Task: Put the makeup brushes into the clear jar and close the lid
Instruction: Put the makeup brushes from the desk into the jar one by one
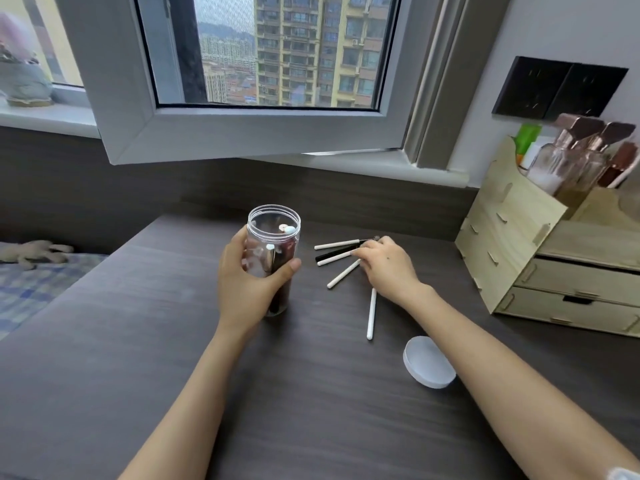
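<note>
Clear jar (273,237) in left grip (247,275), right grip (386,263) grasping brushes (337,252), dark desk (138,341) by window (263,64).

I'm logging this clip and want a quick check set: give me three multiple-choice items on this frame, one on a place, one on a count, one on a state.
1. Where does the lid lie?
A. on the jar
B. on the desk, near the right forearm
C. in the wooden organizer

2. How many brush handles on the desk are black?
A. one
B. three
C. none

3. What state is the clear jar in?
A. open, upright, held by the left hand
B. closed, lying on its side
C. open, empty, untouched

Key: 1 B, the white lid sits on the desk apart from the jar. 2 A, one black handle lies among white ones. 3 A, the left hand wraps the jar, whose mouth is uncovered, with brushes already inside.
</note>
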`<state>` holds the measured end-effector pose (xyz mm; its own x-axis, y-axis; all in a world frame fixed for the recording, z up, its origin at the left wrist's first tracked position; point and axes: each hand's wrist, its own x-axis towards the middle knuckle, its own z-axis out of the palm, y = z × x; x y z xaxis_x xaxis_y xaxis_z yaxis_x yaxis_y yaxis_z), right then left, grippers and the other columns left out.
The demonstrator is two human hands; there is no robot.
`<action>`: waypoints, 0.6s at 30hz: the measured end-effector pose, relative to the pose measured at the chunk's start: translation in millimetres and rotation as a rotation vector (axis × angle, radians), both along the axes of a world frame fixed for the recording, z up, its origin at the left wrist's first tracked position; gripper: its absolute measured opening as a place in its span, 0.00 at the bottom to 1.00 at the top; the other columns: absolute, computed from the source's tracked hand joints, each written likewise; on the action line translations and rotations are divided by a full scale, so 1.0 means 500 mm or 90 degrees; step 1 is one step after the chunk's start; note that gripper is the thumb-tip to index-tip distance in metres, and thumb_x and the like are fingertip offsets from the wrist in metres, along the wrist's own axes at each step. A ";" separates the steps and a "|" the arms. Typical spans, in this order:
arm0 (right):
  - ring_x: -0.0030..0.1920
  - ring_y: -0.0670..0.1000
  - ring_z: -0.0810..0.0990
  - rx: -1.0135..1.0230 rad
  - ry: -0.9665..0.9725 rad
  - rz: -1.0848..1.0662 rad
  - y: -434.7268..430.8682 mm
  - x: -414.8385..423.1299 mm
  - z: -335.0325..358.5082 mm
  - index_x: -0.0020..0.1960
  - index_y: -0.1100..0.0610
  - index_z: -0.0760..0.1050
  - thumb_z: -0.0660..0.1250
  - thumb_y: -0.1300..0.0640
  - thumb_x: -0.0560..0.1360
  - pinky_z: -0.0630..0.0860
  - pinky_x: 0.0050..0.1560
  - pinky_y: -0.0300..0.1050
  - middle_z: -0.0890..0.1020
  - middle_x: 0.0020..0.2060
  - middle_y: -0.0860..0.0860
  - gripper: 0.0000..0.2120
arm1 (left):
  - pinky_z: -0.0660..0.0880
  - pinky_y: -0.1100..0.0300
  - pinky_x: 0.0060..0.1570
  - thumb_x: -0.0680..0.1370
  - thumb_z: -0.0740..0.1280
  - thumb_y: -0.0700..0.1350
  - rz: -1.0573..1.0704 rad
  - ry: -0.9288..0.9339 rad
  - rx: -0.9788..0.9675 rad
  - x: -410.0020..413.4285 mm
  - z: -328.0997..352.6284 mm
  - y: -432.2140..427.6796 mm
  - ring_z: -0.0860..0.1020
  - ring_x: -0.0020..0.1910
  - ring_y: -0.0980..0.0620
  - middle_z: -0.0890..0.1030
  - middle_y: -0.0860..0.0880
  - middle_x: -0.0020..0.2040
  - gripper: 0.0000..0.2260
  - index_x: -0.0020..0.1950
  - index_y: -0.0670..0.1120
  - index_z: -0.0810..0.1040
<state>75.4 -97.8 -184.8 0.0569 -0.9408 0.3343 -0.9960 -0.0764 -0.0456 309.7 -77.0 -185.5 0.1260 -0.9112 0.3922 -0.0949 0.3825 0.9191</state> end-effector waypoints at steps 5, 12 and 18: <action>0.59 0.59 0.71 0.056 0.034 -0.005 -0.074 0.027 0.010 0.61 0.57 0.75 0.56 0.64 0.79 0.70 0.52 0.51 0.79 0.58 0.53 0.15 | 0.71 0.60 0.59 0.65 0.79 0.40 -0.055 0.040 0.034 -0.003 0.010 0.004 0.75 0.54 0.59 0.76 0.59 0.53 0.29 0.59 0.59 0.71; 0.60 0.57 0.71 0.174 0.284 0.038 -0.143 0.044 0.036 0.57 0.57 0.78 0.58 0.70 0.73 0.68 0.50 0.46 0.80 0.55 0.54 0.18 | 0.73 0.72 0.46 0.55 0.78 0.51 -0.227 0.066 0.134 0.022 0.008 -0.015 0.80 0.53 0.57 0.83 0.53 0.54 0.31 0.57 0.57 0.77; 0.60 0.56 0.71 0.175 0.424 0.090 -0.155 0.043 0.039 0.56 0.59 0.76 0.60 0.64 0.76 0.69 0.51 0.47 0.79 0.57 0.54 0.11 | 0.75 0.55 0.58 0.55 0.79 0.47 -0.295 0.065 0.155 0.023 0.007 -0.021 0.80 0.56 0.49 0.83 0.46 0.55 0.34 0.60 0.47 0.75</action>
<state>96.7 -175.2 -165.2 0.2929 -0.9542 -0.0608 -0.8010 -0.2796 0.5293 321.1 -87.3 -182.1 -0.2856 -0.9432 0.1700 0.1280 0.1383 0.9821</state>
